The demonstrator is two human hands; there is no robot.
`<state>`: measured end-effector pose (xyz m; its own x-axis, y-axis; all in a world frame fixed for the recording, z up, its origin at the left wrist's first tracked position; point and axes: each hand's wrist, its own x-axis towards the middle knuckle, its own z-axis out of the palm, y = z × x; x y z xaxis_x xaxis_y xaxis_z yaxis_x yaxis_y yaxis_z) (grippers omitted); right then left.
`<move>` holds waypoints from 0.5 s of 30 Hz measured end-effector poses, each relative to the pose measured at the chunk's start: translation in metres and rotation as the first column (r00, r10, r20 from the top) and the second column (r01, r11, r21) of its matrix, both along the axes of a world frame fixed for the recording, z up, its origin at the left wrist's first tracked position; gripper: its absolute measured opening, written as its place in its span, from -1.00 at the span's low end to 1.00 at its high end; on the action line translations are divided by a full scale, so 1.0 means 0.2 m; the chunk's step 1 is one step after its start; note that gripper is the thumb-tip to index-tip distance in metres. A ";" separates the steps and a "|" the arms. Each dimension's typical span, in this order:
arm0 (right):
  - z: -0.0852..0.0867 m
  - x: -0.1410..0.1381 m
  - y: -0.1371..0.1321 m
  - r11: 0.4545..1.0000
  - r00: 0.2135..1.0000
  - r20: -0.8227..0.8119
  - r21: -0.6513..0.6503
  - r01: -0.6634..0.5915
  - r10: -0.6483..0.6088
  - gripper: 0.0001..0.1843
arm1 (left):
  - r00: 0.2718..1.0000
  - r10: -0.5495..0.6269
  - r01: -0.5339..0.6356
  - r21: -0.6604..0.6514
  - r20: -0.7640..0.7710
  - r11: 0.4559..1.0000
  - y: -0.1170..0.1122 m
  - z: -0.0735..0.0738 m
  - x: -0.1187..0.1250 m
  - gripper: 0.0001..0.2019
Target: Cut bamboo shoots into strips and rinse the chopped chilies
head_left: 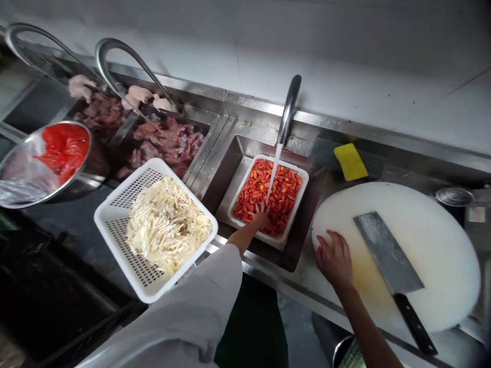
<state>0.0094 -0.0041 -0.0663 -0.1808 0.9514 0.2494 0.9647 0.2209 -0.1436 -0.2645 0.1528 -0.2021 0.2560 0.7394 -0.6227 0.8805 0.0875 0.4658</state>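
Apparent rinsing of red peppers (pixel 249 191), frame centre, with left hand (pixel 262 217) splayed among them, right hand (pixel 335 258) loosely unclenched, lower right, probably calling for stirring next.

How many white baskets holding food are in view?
2: one basket in the sink, holding red peppers with the left hand among them; the other basket left of the sink, piled with pale shreds. Others may be hidden.

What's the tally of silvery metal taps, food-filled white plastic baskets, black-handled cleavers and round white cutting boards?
Silvery metal taps: 3
Food-filled white plastic baskets: 2
Black-handled cleaver: 1
Round white cutting board: 1
Total: 7
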 end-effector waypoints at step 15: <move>-0.12 0.15 0.03 0.953 0.962 -0.049 0.156 -0.258 0.268 -0.84 | 0.933 0.243 -0.280 0.111 0.266 0.954 0.03 0.02 -0.06 -0.72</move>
<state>0.0394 0.0029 -0.0894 -0.3972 0.8243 0.4035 0.8584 0.4892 -0.1545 -0.2763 0.1594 -0.1976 0.1733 0.8780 -0.4463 0.6912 0.2144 0.6902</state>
